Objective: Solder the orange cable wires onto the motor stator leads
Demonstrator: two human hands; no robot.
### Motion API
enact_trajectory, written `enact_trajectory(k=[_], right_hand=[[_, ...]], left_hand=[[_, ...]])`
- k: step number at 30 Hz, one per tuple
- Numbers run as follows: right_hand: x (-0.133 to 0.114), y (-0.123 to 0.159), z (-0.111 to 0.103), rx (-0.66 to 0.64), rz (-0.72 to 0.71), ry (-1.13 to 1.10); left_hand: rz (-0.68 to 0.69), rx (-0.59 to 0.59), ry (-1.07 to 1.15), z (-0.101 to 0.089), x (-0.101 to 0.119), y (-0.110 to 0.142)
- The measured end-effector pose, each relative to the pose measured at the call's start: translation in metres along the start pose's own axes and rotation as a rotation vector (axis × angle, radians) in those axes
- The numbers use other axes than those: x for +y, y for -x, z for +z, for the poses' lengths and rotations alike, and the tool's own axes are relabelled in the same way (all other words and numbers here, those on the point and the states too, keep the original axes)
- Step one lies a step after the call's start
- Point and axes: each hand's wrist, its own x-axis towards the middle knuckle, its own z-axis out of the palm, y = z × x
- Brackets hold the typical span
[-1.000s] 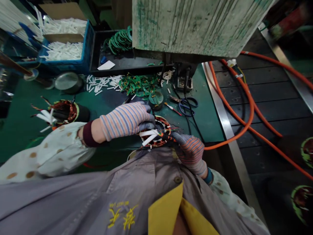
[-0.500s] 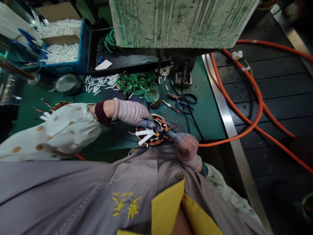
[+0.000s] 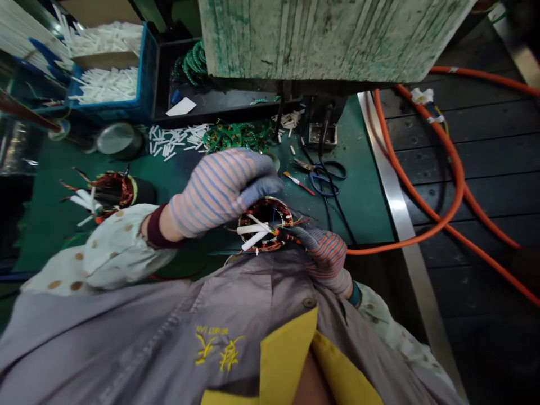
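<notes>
While the right hand (image 3: 325,260) pinches the coloured wire leads (image 3: 287,236) at the rim of a copper-wound motor stator (image 3: 266,211), the stator sits between both hands, with white insulating sleeves (image 3: 253,229) sticking out toward the left hand (image 3: 223,188). Left hand, in a striped glove, fingers together and curled, hangs just over the far rim; cannot tell if it touches. Step looks like sleeving and dressing leads, and the pinched leads seem to call for seating next. Left of the left hand, a second stator (image 3: 113,191) on the green worktop (image 3: 367,214); past the right hand, scissors (image 3: 327,179) and a red-handled tool (image 3: 299,183).
</notes>
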Motion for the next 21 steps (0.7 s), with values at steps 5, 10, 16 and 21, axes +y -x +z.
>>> enact_trajectory(k=[5,10,16,21], right_hand=[[-0.004,-0.004,-0.003,-0.051,0.069,-0.004],[-0.005,-0.014,-0.003,-0.028,0.078,-0.043],[-0.005,-0.048,-0.04,-0.132,0.069,0.021],[-0.013,-0.094,-0.094,-0.269,0.04,0.088]], left_hand=[[0.042,-0.065,-0.1,0.002,0.005,0.042],[0.052,-0.09,-0.185,0.033,0.003,0.063],[0.054,-0.128,-0.007,0.038,-0.012,0.045],[-0.121,-0.277,0.474,0.031,-0.023,0.016]])
